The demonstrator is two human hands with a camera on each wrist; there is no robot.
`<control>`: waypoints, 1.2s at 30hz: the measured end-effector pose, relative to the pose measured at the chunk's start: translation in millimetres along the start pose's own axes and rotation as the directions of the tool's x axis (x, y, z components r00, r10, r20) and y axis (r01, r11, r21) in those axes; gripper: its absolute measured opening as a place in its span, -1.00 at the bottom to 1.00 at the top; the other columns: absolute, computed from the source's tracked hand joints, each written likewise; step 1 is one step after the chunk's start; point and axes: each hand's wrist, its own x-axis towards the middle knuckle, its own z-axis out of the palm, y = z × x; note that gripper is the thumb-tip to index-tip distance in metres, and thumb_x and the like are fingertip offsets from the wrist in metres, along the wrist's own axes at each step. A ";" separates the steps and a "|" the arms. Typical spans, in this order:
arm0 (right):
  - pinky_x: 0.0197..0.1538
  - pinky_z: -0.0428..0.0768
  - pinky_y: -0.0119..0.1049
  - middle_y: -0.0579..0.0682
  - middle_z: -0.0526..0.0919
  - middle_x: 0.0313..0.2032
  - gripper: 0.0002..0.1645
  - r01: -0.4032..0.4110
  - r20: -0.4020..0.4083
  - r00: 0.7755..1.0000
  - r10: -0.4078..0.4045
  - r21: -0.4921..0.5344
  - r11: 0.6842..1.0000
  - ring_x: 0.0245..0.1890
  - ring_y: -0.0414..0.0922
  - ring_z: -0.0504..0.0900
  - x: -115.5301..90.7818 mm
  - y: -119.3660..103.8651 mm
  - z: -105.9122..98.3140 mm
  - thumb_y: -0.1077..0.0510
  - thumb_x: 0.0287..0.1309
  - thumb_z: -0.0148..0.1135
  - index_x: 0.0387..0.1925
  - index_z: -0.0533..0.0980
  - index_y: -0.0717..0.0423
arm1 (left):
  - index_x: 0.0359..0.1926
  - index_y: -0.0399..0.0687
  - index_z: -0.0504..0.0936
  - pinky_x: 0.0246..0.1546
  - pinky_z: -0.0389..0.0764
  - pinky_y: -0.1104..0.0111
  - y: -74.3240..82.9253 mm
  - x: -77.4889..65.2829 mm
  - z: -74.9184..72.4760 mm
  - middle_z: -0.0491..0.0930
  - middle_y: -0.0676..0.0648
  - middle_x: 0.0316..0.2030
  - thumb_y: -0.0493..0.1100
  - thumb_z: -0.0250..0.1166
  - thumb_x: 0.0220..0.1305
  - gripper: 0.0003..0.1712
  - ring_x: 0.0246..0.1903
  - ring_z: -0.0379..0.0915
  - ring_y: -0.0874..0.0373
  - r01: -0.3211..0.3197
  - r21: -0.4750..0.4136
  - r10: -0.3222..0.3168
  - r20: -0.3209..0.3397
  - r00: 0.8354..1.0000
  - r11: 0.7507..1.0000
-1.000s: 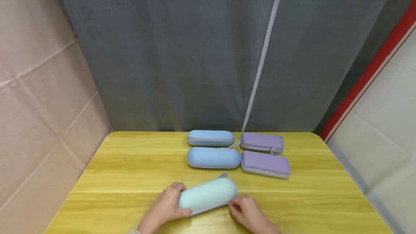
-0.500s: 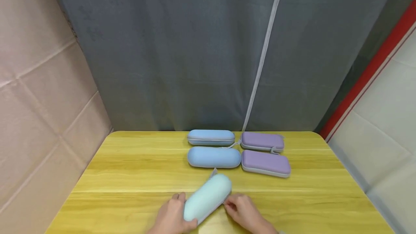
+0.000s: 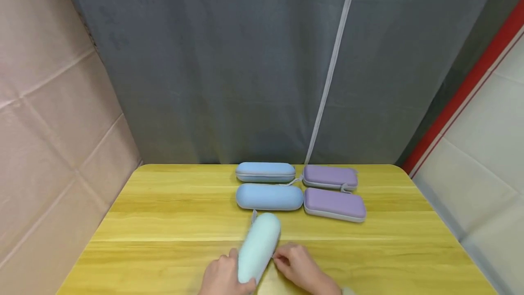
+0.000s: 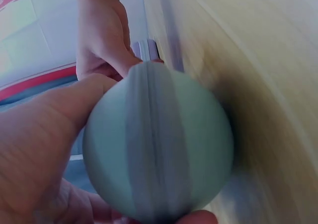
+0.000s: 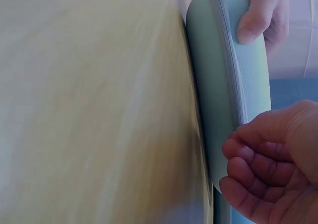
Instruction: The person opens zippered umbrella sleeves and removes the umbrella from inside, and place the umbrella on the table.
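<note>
A mint-green, rounded zip case (image 3: 259, 245) lies on the table near its front, its far end tilted slightly right. My left hand (image 3: 225, 274) grips its near end, thumb along the right side; in the left wrist view the fingers curl round the rounded end (image 4: 107, 139). At the case's right side, the thumb and index finger of my right hand (image 3: 300, 265) pinch at the grey zipper (image 5: 229, 60). The zipper pull between them is hidden by the fingertips. The zipper line behind that hand looks closed. A small grey strap (image 3: 254, 216) sticks out at the far end.
Behind the mint case lie two blue cases (image 3: 269, 196), one behind the other. Two purple cases (image 3: 335, 204) sit to their right. The yellow wooden table (image 3: 172, 222) ends at a dark grey curtain (image 3: 229, 67).
The mint case has turned anticlockwise, its far end swinging left and its near end coming closer. My left hand moved right and nearer with it; my right hand shifted slightly left along the zipper.
</note>
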 end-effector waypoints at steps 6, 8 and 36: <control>-0.45 0.34 -0.71 -0.21 0.57 -0.57 -0.84 0.020 -0.011 1.000 -0.020 0.001 1.000 -0.52 -0.46 0.37 1.2 -1.8 0.7 0.39 -0.18 0.37 -0.57 0.61 0.09 | -0.48 -0.22 0.42 -0.75 0.29 0.31 10.6 -2.1 5.8 0.32 -0.03 -0.72 0.22 0.44 -0.39 -0.35 -0.74 0.27 0.15 0.100 0.011 -0.100 -0.013 0.995 0.995; -0.45 0.34 -0.71 -0.20 0.57 -0.57 -0.84 0.026 -0.005 1.000 -0.026 0.007 1.000 -0.51 -0.46 0.37 1.3 -2.6 0.9 0.39 -0.18 0.36 -0.56 0.61 0.09 | -0.53 -0.21 0.39 -0.75 0.30 0.30 14.3 -2.2 7.7 0.31 -0.04 -0.73 0.23 0.43 -0.39 -0.36 -0.75 0.27 0.14 0.139 0.016 -0.139 -0.021 0.990 0.990; -0.38 0.38 -0.69 -0.16 0.61 -0.52 -0.90 -0.028 0.083 0.996 0.025 0.032 0.999 -0.47 -0.43 0.43 6.7 -2.3 1.8 0.37 -0.05 0.32 -0.52 0.63 0.13 | 0.14 -0.10 0.46 -0.05 0.51 0.29 -42.2 135.6 -31.9 0.48 -0.06 0.07 -0.50 0.21 -0.28 -0.22 0.05 0.41 0.09 -0.795 0.057 0.760 0.258 0.596 0.604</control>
